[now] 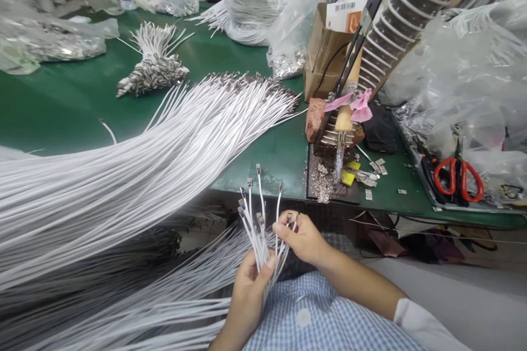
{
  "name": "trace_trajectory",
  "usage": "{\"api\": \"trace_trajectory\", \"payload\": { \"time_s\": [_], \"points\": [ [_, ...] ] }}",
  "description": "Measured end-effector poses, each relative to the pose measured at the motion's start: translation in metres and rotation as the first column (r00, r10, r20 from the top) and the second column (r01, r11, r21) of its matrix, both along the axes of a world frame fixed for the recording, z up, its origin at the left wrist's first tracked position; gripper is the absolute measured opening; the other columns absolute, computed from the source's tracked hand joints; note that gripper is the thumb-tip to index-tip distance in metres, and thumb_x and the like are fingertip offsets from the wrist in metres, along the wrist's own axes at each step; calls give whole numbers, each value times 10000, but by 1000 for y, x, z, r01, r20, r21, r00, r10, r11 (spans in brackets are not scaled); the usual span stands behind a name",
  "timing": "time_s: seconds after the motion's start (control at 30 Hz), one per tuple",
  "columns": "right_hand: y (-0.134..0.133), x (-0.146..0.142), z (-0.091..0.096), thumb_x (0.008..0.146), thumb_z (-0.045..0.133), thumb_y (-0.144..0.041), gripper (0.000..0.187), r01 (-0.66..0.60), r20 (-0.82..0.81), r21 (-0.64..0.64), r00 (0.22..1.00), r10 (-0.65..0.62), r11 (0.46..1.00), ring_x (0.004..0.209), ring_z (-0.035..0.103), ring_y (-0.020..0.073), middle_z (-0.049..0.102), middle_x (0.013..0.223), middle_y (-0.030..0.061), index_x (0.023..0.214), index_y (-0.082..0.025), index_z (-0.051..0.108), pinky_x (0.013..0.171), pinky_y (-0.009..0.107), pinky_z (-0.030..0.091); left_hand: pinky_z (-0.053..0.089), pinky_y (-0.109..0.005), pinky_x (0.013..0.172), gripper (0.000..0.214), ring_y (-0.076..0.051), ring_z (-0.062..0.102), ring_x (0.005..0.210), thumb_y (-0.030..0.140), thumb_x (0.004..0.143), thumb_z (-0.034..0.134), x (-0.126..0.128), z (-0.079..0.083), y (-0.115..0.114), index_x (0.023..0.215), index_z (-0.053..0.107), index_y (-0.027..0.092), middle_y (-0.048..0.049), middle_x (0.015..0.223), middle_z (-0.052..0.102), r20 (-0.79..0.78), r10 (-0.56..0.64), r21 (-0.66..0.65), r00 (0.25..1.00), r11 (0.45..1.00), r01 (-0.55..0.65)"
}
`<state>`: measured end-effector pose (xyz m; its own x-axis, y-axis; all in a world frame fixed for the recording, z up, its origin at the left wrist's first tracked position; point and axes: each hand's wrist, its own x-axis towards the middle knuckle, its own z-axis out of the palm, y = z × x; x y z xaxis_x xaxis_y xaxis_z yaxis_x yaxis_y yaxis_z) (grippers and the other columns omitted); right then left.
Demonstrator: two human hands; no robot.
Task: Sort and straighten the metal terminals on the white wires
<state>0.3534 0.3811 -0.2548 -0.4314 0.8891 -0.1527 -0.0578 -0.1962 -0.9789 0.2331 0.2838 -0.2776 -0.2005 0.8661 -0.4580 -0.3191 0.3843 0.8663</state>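
My left hand (252, 285) is closed around a small bunch of white cables (257, 241), whose ends fan upward and carry small metal connectors (249, 182). Close by on the right, my right hand (302, 238) pinches one or more cables of the same bunch near their connector ends; exactly how many cannot be made out. Both hands are above my lap, in front of the table edge. Below and to the left, more long white cables (164, 307) trail away. A thick bundle of white cables (185, 142) lies across the table to the upper left of the hands.
On the green table (242, 172) stand a soldering iron (341, 142) with a wooden handle, a brick piece (315, 119) and a cardboard box (319, 65). Red-handled scissors (459, 178) lie in a tray at right. A ridged hose (395, 27) hangs above. Plastic bags surround the back.
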Motion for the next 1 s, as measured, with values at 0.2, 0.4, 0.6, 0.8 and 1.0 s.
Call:
{"api": "trace_trajectory", "payload": {
  "time_s": [0.2, 0.4, 0.6, 0.8, 1.0],
  "points": [
    [-3, 3, -3, 733, 606, -454, 354, -59, 18, 15, 998, 58, 998, 488, 345, 74, 415, 555, -43, 607, -161, 452, 465, 201, 294, 425, -256, 757, 203, -157, 564, 766, 338, 765, 647, -3, -2, 1, 920, 648, 207, 4, 773, 653, -2, 66, 9, 998, 998, -66],
    [-3, 0, -6, 726, 614, -422, 284, -87, -51, -52, 995, 84, 995, 526, 454, 97, 514, 615, -18, 709, -164, 497, 507, 217, 352, 417, -233, 572, 184, -129, 518, 582, 346, 808, 592, 1, 5, 3, 854, 639, 174, -4, 637, 611, 113, -37, 59, 993, 998, 30],
    [-1, 0, -2, 738, 600, -375, 234, -91, -29, -46, 996, 90, 995, 550, 447, 100, 527, 646, -3, 730, -146, 551, 538, 227, 372, 400, -222, 536, 142, -108, 488, 551, 317, 820, 583, 1, 4, 1, 801, 610, 178, 16, 634, 571, 68, -29, 80, 997, 997, 24],
    [-4, 6, 1, 744, 595, -442, 302, -166, -83, -3, 983, 165, 986, 568, 487, 114, 547, 666, 7, 765, -141, 578, 548, 239, 386, 390, -206, 529, 121, -87, 463, 519, 301, 837, 566, 0, 6, 4, 885, 596, 194, 42, 613, 551, 35, -17, 68, 999, 998, 14],
    [-5, 5, 0, 752, 608, -456, 356, -97, 18, -7, 995, 97, 995, 511, 376, 82, 439, 558, -36, 628, -155, 465, 475, 197, 317, 453, -256, 579, 246, -156, 568, 614, 340, 749, 656, 1, 3, 3, 933, 627, 180, -19, 707, 655, 37, 36, -17, 999, 999, -36]
  ]
}}
